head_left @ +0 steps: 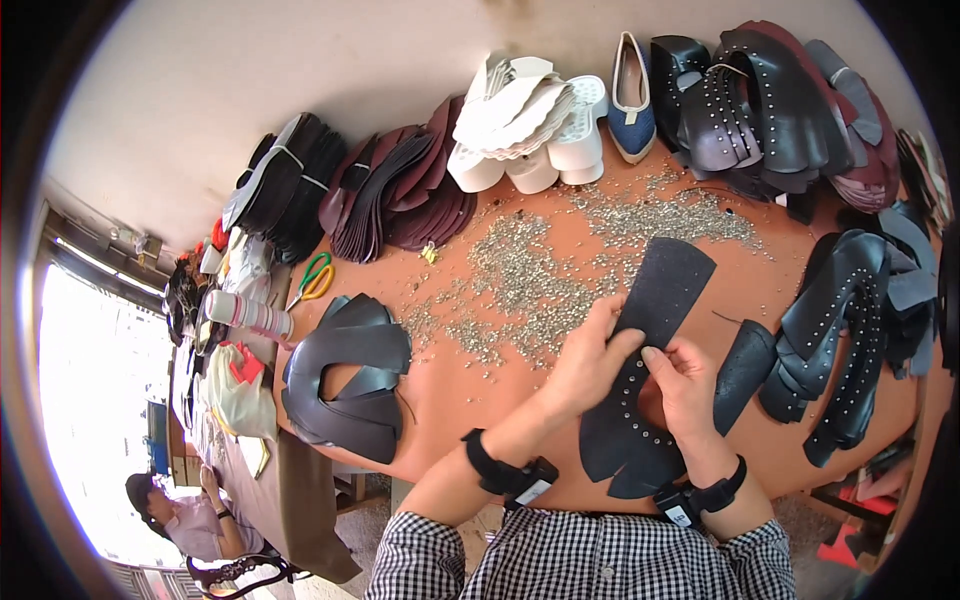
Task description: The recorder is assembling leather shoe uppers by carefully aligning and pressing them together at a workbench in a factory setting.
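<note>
A black shoe upper piece [660,290] with a row of small metal studs along its inner edge lies over the front of the brown table [450,380]. My left hand [590,355] grips its left edge. My right hand [685,385] pinches the studded edge, fingertips pressed on the leather. Both wrists wear black bands. A wide scatter of small silver studs [530,280] covers the table just beyond my hands. One more black piece [745,365] lies right of my right hand.
A stack of plain black uppers [350,375] sits at the left, studded black uppers [850,330] at the right. Dark soles [400,195], white soles [530,125], a blue shoe [632,100] and green-yellow scissors [316,278] line the back. A seated person [190,515] is at lower left.
</note>
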